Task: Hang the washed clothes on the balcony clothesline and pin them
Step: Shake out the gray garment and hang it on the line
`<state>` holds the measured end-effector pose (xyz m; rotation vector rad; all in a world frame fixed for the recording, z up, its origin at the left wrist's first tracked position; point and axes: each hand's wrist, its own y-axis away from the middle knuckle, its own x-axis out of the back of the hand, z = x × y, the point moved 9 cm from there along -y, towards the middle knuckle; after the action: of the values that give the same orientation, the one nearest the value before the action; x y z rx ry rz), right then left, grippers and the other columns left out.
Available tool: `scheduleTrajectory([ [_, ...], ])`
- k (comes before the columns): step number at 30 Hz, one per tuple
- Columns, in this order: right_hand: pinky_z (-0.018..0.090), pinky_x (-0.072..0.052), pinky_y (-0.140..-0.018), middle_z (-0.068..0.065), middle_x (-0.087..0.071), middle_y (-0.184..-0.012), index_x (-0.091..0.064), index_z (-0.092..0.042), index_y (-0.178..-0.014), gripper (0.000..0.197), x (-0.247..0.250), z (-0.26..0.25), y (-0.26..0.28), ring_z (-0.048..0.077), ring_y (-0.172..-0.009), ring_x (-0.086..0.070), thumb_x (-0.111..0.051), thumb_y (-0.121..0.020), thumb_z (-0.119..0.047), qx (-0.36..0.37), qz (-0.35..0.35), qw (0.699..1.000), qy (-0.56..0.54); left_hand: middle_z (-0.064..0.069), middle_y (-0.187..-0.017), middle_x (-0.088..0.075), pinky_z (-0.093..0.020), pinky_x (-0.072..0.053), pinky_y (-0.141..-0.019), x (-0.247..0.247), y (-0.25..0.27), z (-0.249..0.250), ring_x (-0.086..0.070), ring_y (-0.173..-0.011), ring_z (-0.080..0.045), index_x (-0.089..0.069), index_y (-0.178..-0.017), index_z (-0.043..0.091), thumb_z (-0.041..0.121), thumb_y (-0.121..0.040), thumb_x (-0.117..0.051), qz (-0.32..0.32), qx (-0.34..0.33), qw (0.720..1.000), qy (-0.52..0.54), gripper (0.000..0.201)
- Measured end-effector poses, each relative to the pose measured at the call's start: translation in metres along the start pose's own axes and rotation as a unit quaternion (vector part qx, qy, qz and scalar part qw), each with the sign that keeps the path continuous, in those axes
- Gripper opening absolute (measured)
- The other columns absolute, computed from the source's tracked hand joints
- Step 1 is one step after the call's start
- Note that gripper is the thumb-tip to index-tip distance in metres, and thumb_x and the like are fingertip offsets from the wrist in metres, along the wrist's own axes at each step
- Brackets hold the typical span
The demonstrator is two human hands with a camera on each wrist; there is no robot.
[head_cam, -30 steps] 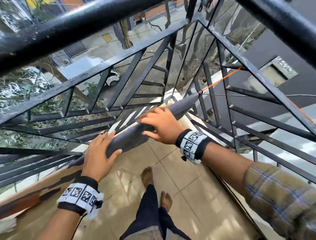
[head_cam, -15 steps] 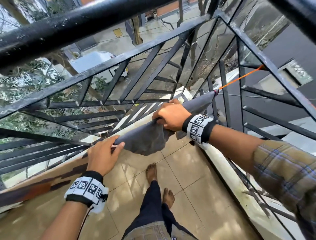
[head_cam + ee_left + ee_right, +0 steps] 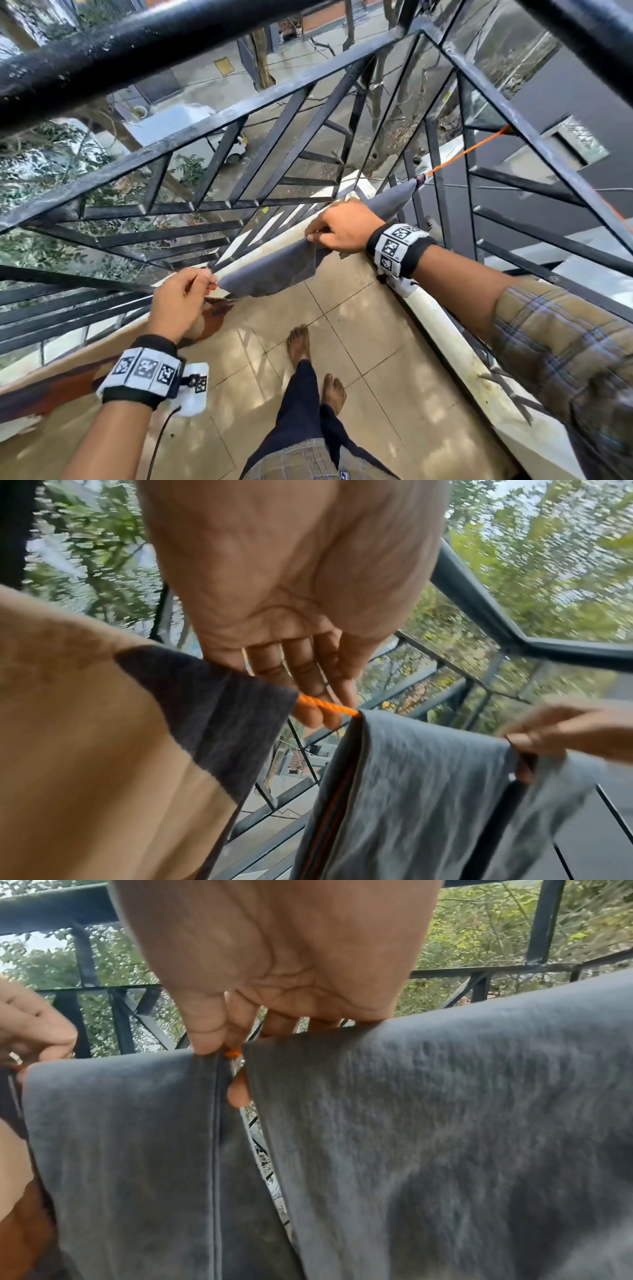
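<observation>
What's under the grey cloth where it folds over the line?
The orange rope runs under the grey cloth; short stretches show at its left edge and by the right hand. The rest is covered; no pins visible.

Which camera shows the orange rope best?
The left wrist view: the rope is close, its twist visible, bare between the tan cloth and grey cloth. The head view shows it thin and far; the right wrist view, a speck.

The left hand (image 3: pixel 178 301) now sits off the grey cloth (image 3: pixel 274 274), fingers by the orange clothesline (image 3: pixel 325 707). The right hand (image 3: pixel 342 229) now pinches the cloth's hem, which is bunched toward it.
</observation>
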<state>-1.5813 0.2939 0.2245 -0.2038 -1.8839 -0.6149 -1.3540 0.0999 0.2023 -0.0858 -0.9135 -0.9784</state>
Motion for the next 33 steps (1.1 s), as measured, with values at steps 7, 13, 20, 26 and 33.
scheduleTrajectory([
  [7, 0.020, -0.036, -0.058, -0.020, -0.064, -0.070, -0.068, -0.032, -0.071, 0.016, -0.009, 0.015, -0.008, 0.012, -0.077, -0.060, -0.057, -0.081, -0.037, -0.123, -0.084, 0.982, -0.118, -0.002, -0.088, -0.067, -0.038, -0.049, -0.082, -0.019, 0.003, 0.018, -0.062, -0.088, -0.029, -0.070, -0.102, 0.021, 0.032, -0.099, -0.057, -0.004, 0.016, 0.998, -0.061, 0.018],
  [13, 0.028, -0.055, -0.070, 0.002, -0.075, -0.088, -0.077, -0.018, -0.089, 0.024, -0.013, 0.017, -0.015, 0.021, -0.086, -0.069, -0.061, -0.076, -0.030, -0.179, -0.098, 0.967, -0.151, -0.002, -0.084, -0.073, -0.043, -0.055, -0.087, -0.026, -0.010, 0.003, -0.068, -0.086, -0.029, -0.069, -0.084, 0.032, 0.029, -0.094, -0.065, 0.016, 0.080, 0.996, 0.018, 0.011],
  [20, 0.032, -0.054, -0.075, 0.007, -0.065, -0.084, -0.066, -0.009, -0.081, 0.023, -0.010, 0.018, -0.021, 0.029, -0.082, -0.063, -0.054, -0.082, -0.029, -0.229, -0.070, 0.965, -0.112, -0.007, -0.085, -0.076, -0.045, -0.057, -0.087, -0.022, -0.013, -0.009, -0.070, -0.087, -0.031, -0.080, -0.090, 0.019, 0.030, -0.089, -0.072, 0.089, 0.156, 0.982, 0.053, 0.014],
  [26, 0.032, -0.054, -0.081, 0.006, -0.069, -0.092, -0.073, -0.014, -0.092, 0.023, -0.011, 0.020, -0.024, 0.027, -0.088, -0.065, -0.057, -0.086, -0.029, -0.261, -0.044, 0.956, -0.129, -0.007, -0.093, -0.077, -0.045, -0.057, -0.089, -0.023, -0.014, -0.013, -0.069, -0.091, -0.033, -0.080, -0.091, 0.021, 0.029, -0.088, -0.070, 0.127, 0.222, 0.965, 0.061, 0.013],
  [33, 0.035, -0.055, -0.087, -0.003, -0.073, -0.088, -0.073, -0.022, -0.085, 0.016, -0.016, 0.020, -0.021, 0.022, -0.086, -0.067, -0.062, -0.075, -0.023, -0.291, -0.039, 0.941, -0.166, -0.005, -0.095, -0.076, -0.045, -0.059, -0.085, -0.028, -0.021, -0.014, -0.070, -0.087, -0.035, -0.075, -0.070, 0.029, 0.025, -0.088, -0.064, 0.094, 0.227, 0.969, 0.016, 0.021],
])
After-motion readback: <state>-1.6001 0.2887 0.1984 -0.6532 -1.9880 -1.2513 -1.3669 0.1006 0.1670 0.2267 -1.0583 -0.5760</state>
